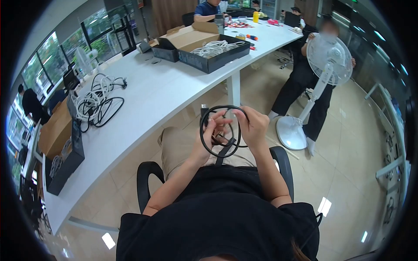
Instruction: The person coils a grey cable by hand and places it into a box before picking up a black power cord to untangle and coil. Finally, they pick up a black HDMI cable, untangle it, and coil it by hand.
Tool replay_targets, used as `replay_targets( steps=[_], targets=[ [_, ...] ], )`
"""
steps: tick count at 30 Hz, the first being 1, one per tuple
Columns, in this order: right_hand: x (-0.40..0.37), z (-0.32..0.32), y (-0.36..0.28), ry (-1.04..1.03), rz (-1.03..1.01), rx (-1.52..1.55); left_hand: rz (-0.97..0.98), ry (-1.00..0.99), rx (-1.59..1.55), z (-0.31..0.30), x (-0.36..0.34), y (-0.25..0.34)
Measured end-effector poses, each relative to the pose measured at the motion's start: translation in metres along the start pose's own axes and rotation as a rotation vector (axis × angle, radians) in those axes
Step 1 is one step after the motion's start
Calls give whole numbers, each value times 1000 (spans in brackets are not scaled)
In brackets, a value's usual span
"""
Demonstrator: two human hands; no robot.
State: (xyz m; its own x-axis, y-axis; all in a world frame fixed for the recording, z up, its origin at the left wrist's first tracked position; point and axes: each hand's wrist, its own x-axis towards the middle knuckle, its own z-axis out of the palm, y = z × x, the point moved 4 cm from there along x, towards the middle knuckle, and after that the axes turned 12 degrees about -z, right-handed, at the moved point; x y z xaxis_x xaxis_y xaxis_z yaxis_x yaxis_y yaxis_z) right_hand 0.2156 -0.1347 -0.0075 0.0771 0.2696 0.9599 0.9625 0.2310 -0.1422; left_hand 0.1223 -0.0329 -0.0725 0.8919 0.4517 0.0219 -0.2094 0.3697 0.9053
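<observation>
A black cable (pixel 220 155) is bent into a round coil above my lap. My left hand (pixel 212 134) has its fingers curled round the coil's left side, near a plug (pixel 204 107) that sticks up at the top left. On the coil's upper right side, my right hand (pixel 252 124) pinches the cable between thumb and fingers. A dark strap (pixel 225 152) hangs at the lower middle of the coil. Part of the cable inside the loop is hidden behind my fingers.
On the white table (pixel 161 93) lie tangled white and black cables (pixel 98 102). An open box of white cables (pixel 217 56) stands at its far side, another box (pixel 65 152) at the left. A seated person (pixel 300 78) is at the right behind a white fan (pixel 329 61).
</observation>
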Motion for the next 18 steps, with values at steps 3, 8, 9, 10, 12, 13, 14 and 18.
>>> replay_targets(
  steps=[3,8,9,10,12,13,14,18],
  targets=[
    [0,-13,-13,-9,-144,-37,-109,-153,-316,13,12,16],
    [-4,-23,-22,7,110,50,-197,-218,-113,7,27,11],
    [-3,-25,-19,32,193,99,-221,-254,-115,9,28,7],
    [-7,-25,-13,9,224,105,-243,-289,-118,12,29,3],
    [-12,-29,-13,-40,209,31,-253,-395,-142,23,29,1],
    [-14,-29,-14,-66,203,-3,-226,-407,-92,24,30,0],
    [-14,-31,-14,-29,255,27,-198,-419,-42,25,32,-1],
    [-27,-44,-7,230,508,182,-78,-404,-34,33,30,15]
  ],
)
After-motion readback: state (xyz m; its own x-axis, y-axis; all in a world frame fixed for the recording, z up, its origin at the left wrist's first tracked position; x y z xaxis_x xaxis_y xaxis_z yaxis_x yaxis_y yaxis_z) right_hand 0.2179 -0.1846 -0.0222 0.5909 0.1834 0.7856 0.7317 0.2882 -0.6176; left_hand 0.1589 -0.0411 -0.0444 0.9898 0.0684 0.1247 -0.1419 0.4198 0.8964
